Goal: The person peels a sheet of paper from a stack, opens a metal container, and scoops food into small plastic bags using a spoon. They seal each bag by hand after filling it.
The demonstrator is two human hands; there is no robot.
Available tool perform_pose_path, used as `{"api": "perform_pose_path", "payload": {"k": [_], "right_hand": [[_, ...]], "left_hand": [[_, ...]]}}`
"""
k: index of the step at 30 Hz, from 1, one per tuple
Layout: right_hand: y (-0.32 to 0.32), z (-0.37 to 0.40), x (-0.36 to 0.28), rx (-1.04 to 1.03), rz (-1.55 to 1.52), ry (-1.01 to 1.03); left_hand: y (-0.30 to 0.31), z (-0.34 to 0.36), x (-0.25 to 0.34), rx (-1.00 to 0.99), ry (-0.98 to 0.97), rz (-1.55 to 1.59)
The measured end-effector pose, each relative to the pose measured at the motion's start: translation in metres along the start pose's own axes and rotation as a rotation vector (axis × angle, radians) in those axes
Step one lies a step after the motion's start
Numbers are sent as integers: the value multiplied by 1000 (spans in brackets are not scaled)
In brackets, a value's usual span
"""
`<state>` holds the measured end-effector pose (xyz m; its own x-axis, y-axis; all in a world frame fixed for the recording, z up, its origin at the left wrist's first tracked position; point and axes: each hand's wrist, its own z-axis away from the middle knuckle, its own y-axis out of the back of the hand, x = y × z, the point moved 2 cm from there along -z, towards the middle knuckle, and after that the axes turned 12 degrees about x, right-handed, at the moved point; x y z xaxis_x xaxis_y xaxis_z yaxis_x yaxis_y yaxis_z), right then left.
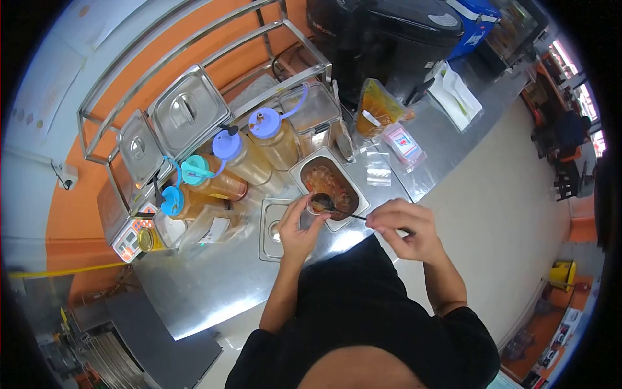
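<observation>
steel counter [214, 285], orange wall [91, 201] behind | left hand [299, 230] grip round small cup [316, 206] | right hand [405, 227] grip pinching spoon [350, 214]

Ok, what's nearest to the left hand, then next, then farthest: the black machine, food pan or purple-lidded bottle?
From the left hand, which holds a small cup:
1. Food pan, right beside it, just behind.
2. Purple-lidded bottle, farther back in the bottle row.
3. Black machine, far back on the right.
The right hand holds a spoon.
</observation>
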<state>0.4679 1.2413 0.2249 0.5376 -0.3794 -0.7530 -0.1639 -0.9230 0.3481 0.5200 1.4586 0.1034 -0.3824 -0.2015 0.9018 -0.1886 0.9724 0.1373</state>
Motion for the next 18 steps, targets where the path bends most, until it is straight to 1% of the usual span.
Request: {"api": "perform_pose_path", "payload": {"k": [1,2,4,11,13,14,15,16,17,18], "right_hand": [[-2,3,0,-43,-15,43],[-2,2,-1,-44,-16,44],[-4,-1,-8,-94,-9,170],[-2,2,-1,-16,-63,182],[0,5,5,81,-118,91],[-1,7,6,83,-117,89],[0,8,9,146,-131,23],[0,10,13,209,-144,-41],[1,15,18,228,-178,-77],[-2,17,20,228,-179,-75]], "left_hand": [[0,0,0,2,17,4],[0,0,0,4,33,8],[0,1,-5,25,31,16],[-1,1,-9,87,20,54],[-2,3,-14,99,40,83],[-3,5,-16,110,61,113],[-3,6,-18,107,62,113],[-4,6,-20,111,110,183],[-5,6,-22,116,158,252],[-6,6,-23,117,155,251]]}}
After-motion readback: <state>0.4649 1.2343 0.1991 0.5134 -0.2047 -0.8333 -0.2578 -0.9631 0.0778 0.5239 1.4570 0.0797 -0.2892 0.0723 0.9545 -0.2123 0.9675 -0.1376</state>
